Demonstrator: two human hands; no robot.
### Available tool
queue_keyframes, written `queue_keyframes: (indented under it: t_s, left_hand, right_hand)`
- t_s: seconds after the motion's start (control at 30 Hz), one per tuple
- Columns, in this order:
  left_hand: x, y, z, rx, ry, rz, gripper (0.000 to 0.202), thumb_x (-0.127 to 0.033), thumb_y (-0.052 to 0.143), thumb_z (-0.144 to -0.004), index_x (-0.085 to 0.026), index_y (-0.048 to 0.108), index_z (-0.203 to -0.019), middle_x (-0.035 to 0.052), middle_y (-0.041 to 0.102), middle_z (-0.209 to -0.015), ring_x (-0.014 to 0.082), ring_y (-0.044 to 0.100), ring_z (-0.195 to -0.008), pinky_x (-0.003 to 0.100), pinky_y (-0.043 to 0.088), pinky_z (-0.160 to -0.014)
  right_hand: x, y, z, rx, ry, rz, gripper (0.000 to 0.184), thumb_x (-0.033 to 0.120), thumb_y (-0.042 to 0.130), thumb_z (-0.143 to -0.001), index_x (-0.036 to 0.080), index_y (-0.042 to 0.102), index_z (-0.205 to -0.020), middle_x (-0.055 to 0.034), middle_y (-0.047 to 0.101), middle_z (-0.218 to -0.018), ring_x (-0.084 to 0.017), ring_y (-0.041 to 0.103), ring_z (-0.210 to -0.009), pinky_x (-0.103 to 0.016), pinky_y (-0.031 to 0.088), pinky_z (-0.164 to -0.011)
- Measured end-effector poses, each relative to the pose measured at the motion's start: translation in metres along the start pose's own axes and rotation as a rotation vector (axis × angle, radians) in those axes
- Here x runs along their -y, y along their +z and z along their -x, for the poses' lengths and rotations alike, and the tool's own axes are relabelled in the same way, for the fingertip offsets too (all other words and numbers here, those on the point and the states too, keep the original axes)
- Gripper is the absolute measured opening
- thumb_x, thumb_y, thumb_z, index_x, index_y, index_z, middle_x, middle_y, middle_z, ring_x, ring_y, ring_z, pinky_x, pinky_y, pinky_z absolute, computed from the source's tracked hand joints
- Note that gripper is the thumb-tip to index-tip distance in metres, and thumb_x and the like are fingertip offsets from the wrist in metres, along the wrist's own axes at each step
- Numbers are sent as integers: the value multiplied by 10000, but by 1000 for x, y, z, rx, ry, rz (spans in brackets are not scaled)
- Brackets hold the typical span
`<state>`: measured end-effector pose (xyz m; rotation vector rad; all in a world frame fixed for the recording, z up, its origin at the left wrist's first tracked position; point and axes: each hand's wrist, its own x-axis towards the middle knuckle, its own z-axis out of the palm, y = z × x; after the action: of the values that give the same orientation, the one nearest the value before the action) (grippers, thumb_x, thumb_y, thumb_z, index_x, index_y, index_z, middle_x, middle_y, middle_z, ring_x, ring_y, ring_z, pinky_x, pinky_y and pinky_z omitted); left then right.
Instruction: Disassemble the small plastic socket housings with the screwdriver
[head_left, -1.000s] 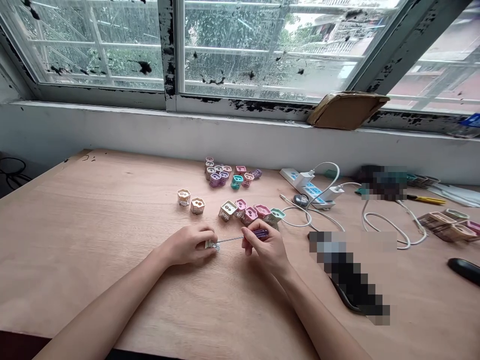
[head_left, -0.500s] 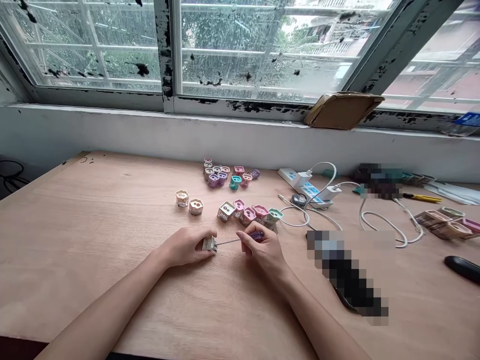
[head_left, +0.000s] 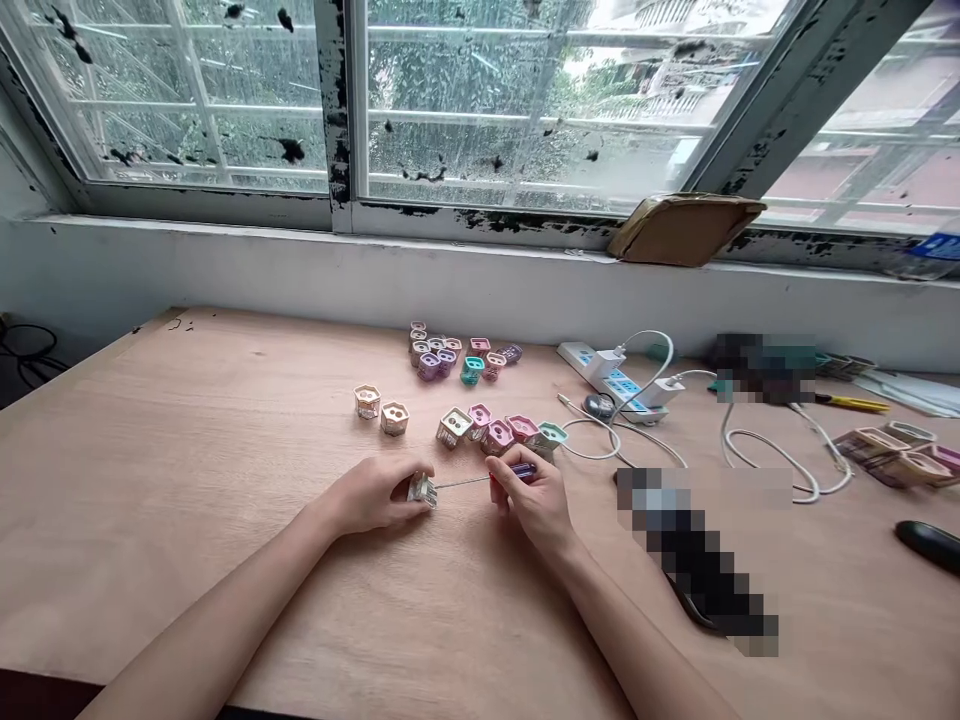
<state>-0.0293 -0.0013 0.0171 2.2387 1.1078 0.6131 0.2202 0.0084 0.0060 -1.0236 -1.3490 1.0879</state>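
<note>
My left hand is closed on a small plug block, just above my wood table. My right hand pinches a thin screwdriver, its tip at the block. Colored plug blocks and a power strip sit ahead, below a spotty window.
</note>
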Motion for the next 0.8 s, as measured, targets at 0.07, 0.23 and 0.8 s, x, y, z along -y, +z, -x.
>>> queue_keyframes:
  t_s: [0.07,0.23,0.8]
  left_hand:
    - [-1,0,-1,-6,1,14,344,-294,706,-857,-188,638,-1177,20,704,-919,162,630,-776,257,466,-699]
    - [2,-1,0,-61,11,42,301,-273,672,-878,-181,636,-1162,12,665,-861,147,597,-728,256,469,-677]
    - [5,-3,-12,-428,182,139,275,-249,641,-921,-187,608,-1187,107,696,-1212,216,713,-1045,367,631,-897]
  right_hand:
    - [2,-1,0,-21,-7,-14,490,562,796,-802,189,523,-641,30,558,-468,-86,468,-351,-184,349,-358]
    - [0,-2,-3,-70,-9,-46,501,584,788,-795,194,517,-637,39,539,-459,-83,450,-343,-181,336,-339]
    - [2,19,12,573,311,-132,470,488,798,-706,199,456,-562,82,464,-398,-44,359,-290,-160,208,-289]
